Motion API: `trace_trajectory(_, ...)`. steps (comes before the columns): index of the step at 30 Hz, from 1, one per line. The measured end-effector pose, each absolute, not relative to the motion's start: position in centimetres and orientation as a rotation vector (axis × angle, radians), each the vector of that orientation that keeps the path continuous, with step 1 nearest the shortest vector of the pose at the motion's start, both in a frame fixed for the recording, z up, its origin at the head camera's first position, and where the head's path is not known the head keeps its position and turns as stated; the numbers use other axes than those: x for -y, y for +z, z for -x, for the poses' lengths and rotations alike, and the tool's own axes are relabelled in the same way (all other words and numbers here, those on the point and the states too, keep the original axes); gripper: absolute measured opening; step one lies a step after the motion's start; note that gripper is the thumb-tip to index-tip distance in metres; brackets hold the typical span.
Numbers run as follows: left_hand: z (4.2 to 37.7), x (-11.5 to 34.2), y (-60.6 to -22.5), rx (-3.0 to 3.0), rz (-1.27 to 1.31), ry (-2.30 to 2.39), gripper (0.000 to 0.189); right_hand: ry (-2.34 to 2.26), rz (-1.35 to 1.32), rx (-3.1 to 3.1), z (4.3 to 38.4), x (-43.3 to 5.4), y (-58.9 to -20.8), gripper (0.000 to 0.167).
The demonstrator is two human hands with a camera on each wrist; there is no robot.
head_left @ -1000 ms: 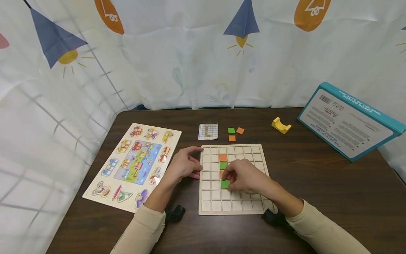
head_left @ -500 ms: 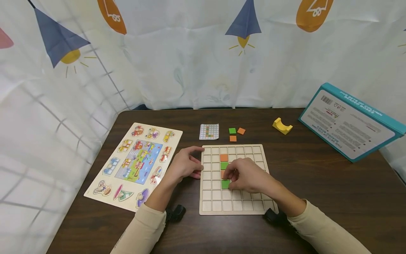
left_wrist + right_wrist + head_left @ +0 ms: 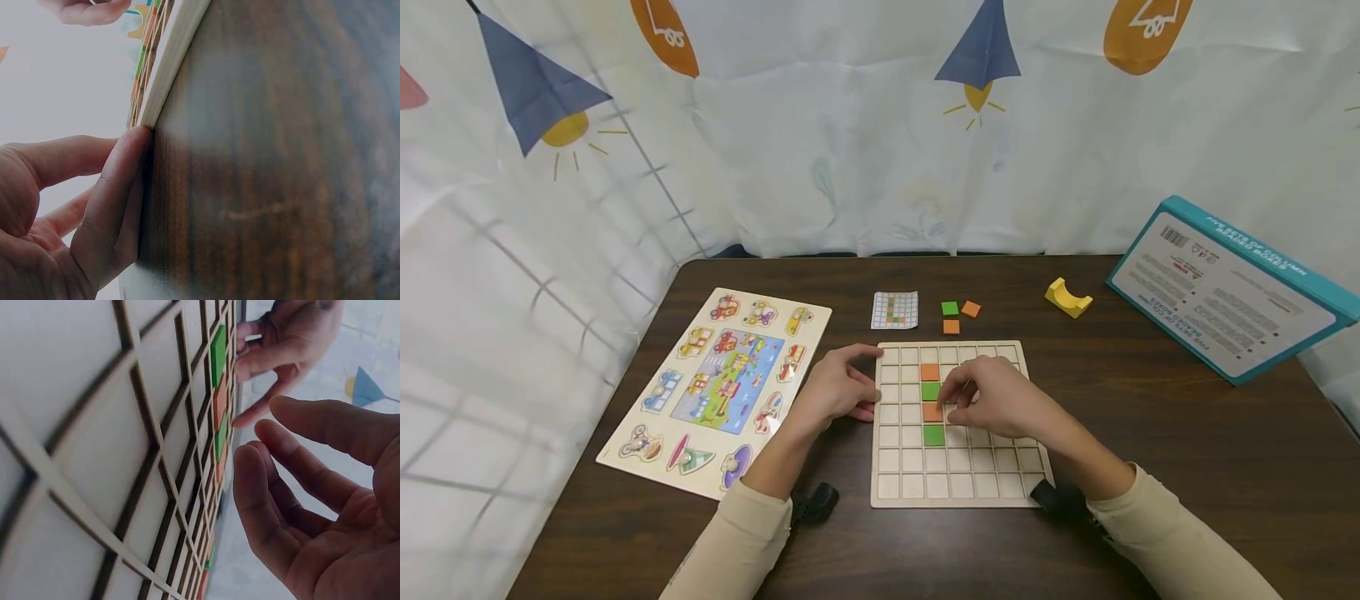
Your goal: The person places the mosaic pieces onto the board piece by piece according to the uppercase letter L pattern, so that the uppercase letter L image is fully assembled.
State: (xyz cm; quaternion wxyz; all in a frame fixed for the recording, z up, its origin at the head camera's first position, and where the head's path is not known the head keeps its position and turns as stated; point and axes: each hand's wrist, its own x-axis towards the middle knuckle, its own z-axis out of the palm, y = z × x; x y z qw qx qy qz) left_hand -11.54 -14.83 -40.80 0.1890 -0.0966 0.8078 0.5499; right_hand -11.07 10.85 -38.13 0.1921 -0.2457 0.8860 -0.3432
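A wooden grid board point(image 3: 912, 487) lies in the middle of the table. One of its columns carries, from far to near, an orange tile point(image 3: 929, 372), a green tile point(image 3: 930, 391), an orange tile point(image 3: 931, 412) and a green tile point(image 3: 934, 436). My left hand point(image 3: 838, 387) touches the board's left edge with extended fingertips, also seen in the left wrist view at the board's side point(image 3: 172, 59). Just right of the tile column hovers my right hand point(image 3: 1000, 400). The right wrist view shows its bent fingers point(image 3: 250, 487) apart from the thumb, holding nothing.
Beyond the board lie a small pattern card point(image 3: 895, 311), a loose green tile point(image 3: 950, 308) and two orange ones point(image 3: 951, 327). A picture puzzle board point(image 3: 625, 479) lies at left. Further right are a yellow curved block point(image 3: 1067, 297) and a teal box point(image 3: 1221, 292).
My right hand has lifted off the nearest green tile and shifted away from me and slightly right, uncovering that tile and more of the orange one. The left hand stays at the board's edge.
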Motion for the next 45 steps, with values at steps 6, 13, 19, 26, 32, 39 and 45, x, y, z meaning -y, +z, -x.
trace_trajectory(6, 11.5, 14.9, -40.7, -2.279, 0.267, 1.543, 0.066, -0.999, 0.671, -2.482, 12.2, -11.2, -37.8, 0.013)
trace_trajectory(13, 11.5, 15.0, -40.8, -2.281, 0.268, 1.550, 0.066, -1.004, 0.573, -2.537, 14.3, -11.9, -37.5, 0.012)
trace_trajectory(19, 11.4, 15.0, -40.8, -2.283, 0.266, 1.552, 0.066, -1.022, 0.500, -2.583, 16.7, -12.5, -37.7, 0.017)
trace_trajectory(26, 11.3, 15.1, -40.8, -2.282, 0.258, 1.561, 0.065, -1.090, 0.389, -2.580, 19.0, -13.2, -37.9, 0.023)
trace_trajectory(32, 11.3, 15.0, -40.9, -2.257, 0.253, 1.584, 0.065, -1.129, 0.319, -2.583, 20.6, -13.7, -38.4, 0.026)
trace_trajectory(39, 11.3, 14.9, -40.8, -2.266, 0.255, 1.573, 0.065, -1.164, 0.247, -2.579, 22.3, -14.2, -38.7, 0.027)
trace_trajectory(45, 11.3, 14.8, -40.9, -2.268, 0.246, 1.585, 0.064, -1.120, 0.209, -2.590, 23.6, -14.1, -39.2, 0.028)
